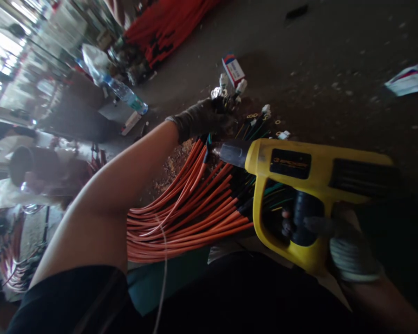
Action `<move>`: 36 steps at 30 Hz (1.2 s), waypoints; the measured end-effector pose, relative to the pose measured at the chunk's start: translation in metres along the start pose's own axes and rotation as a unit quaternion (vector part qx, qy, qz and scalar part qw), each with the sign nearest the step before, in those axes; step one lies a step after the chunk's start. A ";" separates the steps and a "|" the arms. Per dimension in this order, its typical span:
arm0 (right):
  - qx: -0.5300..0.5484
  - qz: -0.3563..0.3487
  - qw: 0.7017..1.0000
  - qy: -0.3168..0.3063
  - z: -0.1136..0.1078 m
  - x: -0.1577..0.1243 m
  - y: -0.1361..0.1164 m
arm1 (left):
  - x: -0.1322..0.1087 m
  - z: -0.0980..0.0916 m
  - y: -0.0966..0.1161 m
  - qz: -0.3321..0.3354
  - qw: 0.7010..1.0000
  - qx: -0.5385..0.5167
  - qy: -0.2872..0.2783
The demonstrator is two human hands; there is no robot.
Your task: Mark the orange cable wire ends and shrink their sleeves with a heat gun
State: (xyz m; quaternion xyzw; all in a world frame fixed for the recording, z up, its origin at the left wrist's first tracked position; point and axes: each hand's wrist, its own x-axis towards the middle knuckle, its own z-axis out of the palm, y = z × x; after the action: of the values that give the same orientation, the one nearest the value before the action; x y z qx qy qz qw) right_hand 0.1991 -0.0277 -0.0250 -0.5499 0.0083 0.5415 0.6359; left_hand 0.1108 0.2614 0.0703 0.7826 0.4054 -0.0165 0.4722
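Observation:
My right hand [350,246], in a light glove, is wrapped around the handle of a yellow heat gun [320,160]. The gun's dark nozzle points left, close to the black sleeve end of an orange cable [204,162]. My left hand [204,119], in a dark glove, is closed at the top of that cable, where green wires run up beneath the fingers. Its fingertips are dim and partly hidden. Past them lie white connectors [242,86] and small ring pieces. A bundle of orange cables [181,232] with black sleeves and thin wires spreads below both hands.
A small white, red and blue box [234,69] stands beyond my left hand. Farther left are a plastic water bottle [127,95] and a grey bin [76,109]. A red cable heap [170,28] lies at the back. A crumpled packet [409,81] is on the right floor.

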 end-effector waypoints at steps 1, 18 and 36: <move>0.004 0.010 1.000 -0.010 0.001 0.002 0.001 | -0.002 -0.001 -0.002 0.017 0.998 0.049 0.033; 0.003 0.061 0.998 -0.031 -0.002 0.010 0.000 | -0.021 -0.038 -0.015 0.091 0.952 0.288 -0.043; 0.000 0.048 0.998 -0.033 0.001 0.013 -0.002 | -0.009 -0.048 -0.006 0.107 0.935 0.329 -0.075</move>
State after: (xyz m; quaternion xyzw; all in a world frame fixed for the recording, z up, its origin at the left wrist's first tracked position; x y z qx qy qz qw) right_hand 0.2047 -0.0178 -0.0311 -0.5303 0.0136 0.5897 0.6090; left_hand 0.0837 0.2938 0.0962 0.9295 0.2544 -0.1568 0.2160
